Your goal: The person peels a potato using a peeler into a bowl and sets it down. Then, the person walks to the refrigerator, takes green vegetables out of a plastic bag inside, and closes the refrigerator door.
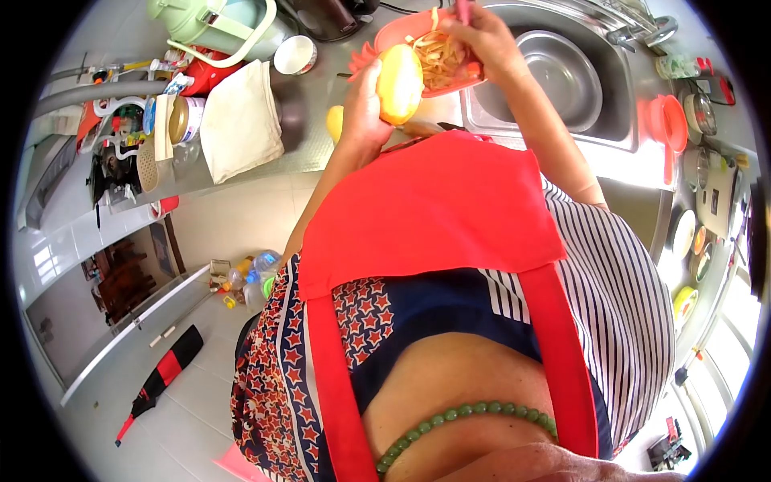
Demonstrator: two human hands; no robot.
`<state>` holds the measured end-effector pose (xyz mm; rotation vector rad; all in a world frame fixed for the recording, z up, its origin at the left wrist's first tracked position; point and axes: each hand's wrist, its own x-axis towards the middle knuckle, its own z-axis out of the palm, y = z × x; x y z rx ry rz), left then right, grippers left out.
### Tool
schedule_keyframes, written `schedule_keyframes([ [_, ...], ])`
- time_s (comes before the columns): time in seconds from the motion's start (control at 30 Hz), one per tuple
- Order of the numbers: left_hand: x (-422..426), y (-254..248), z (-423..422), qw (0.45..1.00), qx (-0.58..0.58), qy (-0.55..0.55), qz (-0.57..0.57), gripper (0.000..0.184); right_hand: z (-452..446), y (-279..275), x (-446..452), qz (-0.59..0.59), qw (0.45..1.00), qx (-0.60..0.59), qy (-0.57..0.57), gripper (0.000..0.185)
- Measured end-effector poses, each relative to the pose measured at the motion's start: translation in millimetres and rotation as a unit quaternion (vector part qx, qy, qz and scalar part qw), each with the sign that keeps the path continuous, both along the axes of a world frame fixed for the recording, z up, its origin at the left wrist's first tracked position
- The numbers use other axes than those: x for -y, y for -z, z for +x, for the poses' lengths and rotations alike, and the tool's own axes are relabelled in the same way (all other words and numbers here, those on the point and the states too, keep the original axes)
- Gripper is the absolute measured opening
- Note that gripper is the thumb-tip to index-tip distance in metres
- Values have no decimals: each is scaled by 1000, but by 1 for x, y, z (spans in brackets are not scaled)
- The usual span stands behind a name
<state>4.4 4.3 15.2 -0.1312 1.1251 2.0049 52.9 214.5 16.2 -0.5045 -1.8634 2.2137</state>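
My left hand [365,112] is closed around a peeled yellow fruit [400,84] that looks like a mango, held up over the counter. A coral pineapple-shaped tray [393,34] lies just beyond it, with strips of peel [438,60] heaped inside. Above the tray's right side, my right hand [488,44] grips a pink-handled tool [463,11]; its working end is hidden or blurred. Another yellow fruit [335,124] rests on the counter beside my left wrist. Near the counter's front edge, something with a dark end [451,126] shows partly behind my apron.
A metal basin [560,80] sits in the sink [618,120] at the right, under a faucet [642,34]. Leftward on the counter are a white cup [295,55], a green thermos [213,24] and a cream cloth [241,120]. A folded umbrella [165,373] lies on the floor.
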Motion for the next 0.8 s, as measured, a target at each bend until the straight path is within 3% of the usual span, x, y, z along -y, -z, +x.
schedule_keyframes([
  [0.13,-5,-1,4,997,-46,-56,17,38,8,-12,35,234,969,37,-74,35],
  [0.17,-5,-2,4,997,-49,-57,11,37,9,-12,40,217,972,39,-77,31],
  [0.27,-3,-4,6,998,-45,-52,3,37,5,-2,38,18,991,69,-114,26],
  [0.37,-1,2,6,998,-28,-51,-6,37,6,0,36,6,991,63,-122,23],
  [0.47,1,8,2,999,13,-47,3,36,6,-9,32,92,992,66,-56,18],
  [0.67,3,12,-1,995,78,-48,33,37,5,-7,11,236,964,39,119,36],
  [0.7,4,15,-1,995,84,-45,33,38,7,-4,0,249,963,69,79,38],
  [0.8,11,24,-7,982,153,46,98,43,-6,13,-6,-57,991,-63,104,19],
])
